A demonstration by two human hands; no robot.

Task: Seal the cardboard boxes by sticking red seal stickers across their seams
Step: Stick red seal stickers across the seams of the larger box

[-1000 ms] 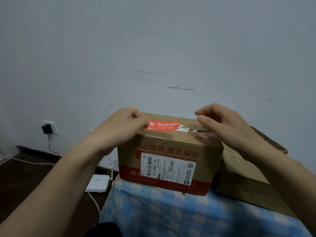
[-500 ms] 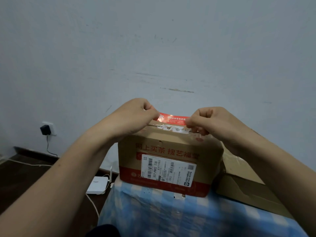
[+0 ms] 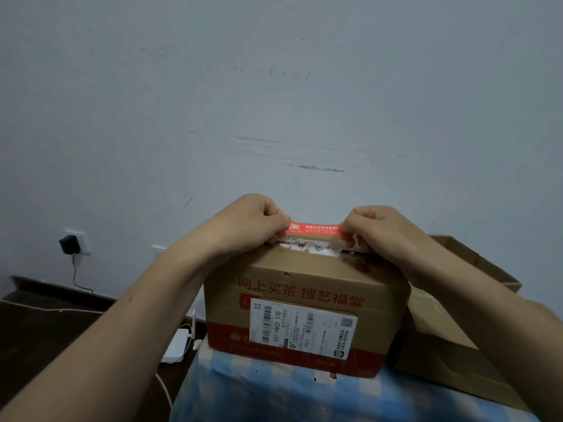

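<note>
Nearest to where I stand, the desk (image 3: 274, 397) wears a blue-and-white checked cloth, and the cardboard box (image 3: 304, 306) sits at its front edge with a white shipping label (image 3: 303, 328) on the face toward the person. It looks stiff enough to take downward pressure, though its top flaps may give a little at the seam.

Just above the box's top, the red seal sticker (image 3: 313, 228) is stretched flat between both hands, not yet pressed down as far as I can tell. The left hand (image 3: 253, 226) has its grip pinched tight on the sticker's left end; the right hand (image 3: 374, 229) pinches the right end the same way. A strip like this is light, thin and floppy, likely tacky underneath, so holding it by the very ends and keeping it taut seems the sensible way to stop it curling or sticking to itself. Below it, torn white remnants (image 3: 307, 248) mark the seam it should bridge.

Beside the box on the right lies another open carton (image 3: 475, 300). Farther back, a plug (image 3: 69, 243) sits in the wall socket.
</note>
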